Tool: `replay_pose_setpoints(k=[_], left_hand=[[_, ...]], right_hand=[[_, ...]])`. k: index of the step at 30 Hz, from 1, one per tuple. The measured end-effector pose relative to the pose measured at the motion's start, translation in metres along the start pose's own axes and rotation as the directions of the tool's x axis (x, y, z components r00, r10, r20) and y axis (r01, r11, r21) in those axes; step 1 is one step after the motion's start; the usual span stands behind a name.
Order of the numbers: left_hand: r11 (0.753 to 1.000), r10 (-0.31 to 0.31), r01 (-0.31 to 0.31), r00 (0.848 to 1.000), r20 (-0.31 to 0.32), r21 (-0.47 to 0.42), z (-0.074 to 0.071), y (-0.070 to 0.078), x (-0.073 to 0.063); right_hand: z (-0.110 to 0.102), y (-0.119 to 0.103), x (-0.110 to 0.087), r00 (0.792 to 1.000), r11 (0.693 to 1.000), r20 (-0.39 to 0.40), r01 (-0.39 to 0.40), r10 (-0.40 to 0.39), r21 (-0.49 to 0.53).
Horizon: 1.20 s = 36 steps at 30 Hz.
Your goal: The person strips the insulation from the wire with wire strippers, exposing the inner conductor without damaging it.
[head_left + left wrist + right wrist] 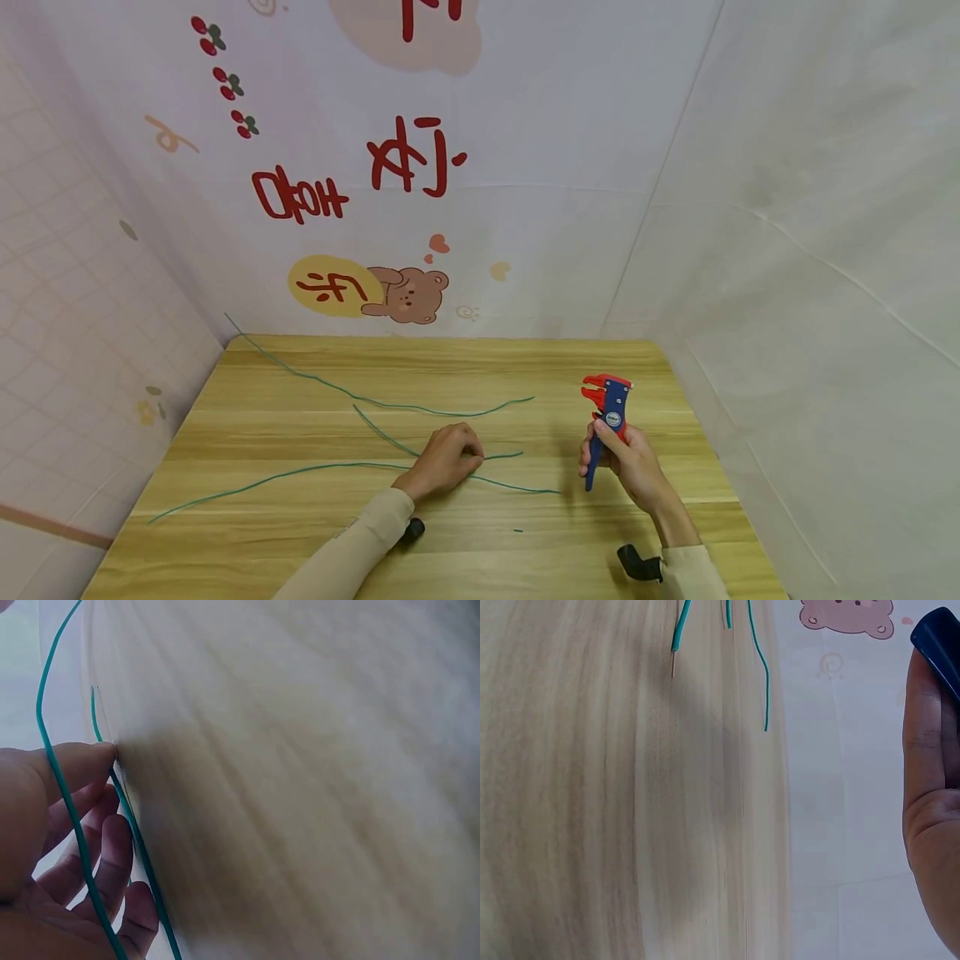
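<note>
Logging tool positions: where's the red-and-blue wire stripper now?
Head view, right side: the wire stripper is in the person's right hand, to the right of the green wires.

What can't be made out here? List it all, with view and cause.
Head: middles of two wires, covered by the left hand; which ends join is unclear.
Head: markings on the badge of the tool, too small.
Head: whether the green scrap has bare ends, too small.
Right wrist: most of the tool, cut off by the right edge.
Left wrist: grain of the table, blurred.
</note>
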<state>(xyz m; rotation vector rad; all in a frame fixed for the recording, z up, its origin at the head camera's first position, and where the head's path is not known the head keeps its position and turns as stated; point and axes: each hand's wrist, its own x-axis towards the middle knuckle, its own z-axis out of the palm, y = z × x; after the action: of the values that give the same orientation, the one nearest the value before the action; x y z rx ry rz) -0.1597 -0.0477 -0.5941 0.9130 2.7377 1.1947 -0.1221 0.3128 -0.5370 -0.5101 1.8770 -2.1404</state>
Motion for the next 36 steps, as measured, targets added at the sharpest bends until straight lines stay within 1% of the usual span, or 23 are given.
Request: replay_pose_setpoints(k=[1,4,7,11,14,19,24,30,36], left_hand=[[1.000,-0.030,0.029,0.999,0.014,0.006,-0.002,0.004,0.000],[0.998,-0.064,0.064,0.998,0.026,0.024,-0.002,0.006,0.001],[0.998,-0.063,0.062,0.998,0.029,0.030,-0.002,0.007,0.001],[0.998,-0.064,0.064,0.997,0.040,-0.007,-0.006,0.010,0.001],[0.997,-0.056,0.057,0.998,0.034,-0.043,-0.010,0.013,0.001],[0.994,-0.047,0.046,0.999,-0.009,-0.102,-0.015,0.015,0.001],[0.993,-0.041,0.033,0.997,-0.072,-0.112,-0.020,0.018,0.002],[0.990,-0.064,0.048,0.990,-0.125,-0.130,-0.030,0.021,0.003],[0.991,-0.027,-0.001,0.978,-0.209,-0.136,-0.042,0.022,0.005]], right_hand=[[0.000,0.000,0.000,1.000,1.000,0.006,0.007,-0.007,0.001],[0.000,0.000,0.000,1.000,1.000,0.015,0.018,-0.018,0.005],[0.000,0.000,0.000,1.000,1.000,0.015,0.019,-0.019,0.005],[0.001,0.001,0.000,1.000,1.000,0.005,0.006,-0.006,-0.004],[0.001,0.002,0.000,1.000,1.000,0.003,-0.001,0.001,-0.006],[0.002,0.002,0.000,1.000,1.000,0.014,0.004,-0.004,0.003],[0.004,0.001,0.001,0.999,1.000,0.034,0.020,-0.021,0.014],[0.006,-0.001,0.003,1.000,1.000,0.029,0.000,0.000,0.004],[0.008,-0.002,0.004,1.000,1.000,0.026,-0.006,0.006,-0.017]])
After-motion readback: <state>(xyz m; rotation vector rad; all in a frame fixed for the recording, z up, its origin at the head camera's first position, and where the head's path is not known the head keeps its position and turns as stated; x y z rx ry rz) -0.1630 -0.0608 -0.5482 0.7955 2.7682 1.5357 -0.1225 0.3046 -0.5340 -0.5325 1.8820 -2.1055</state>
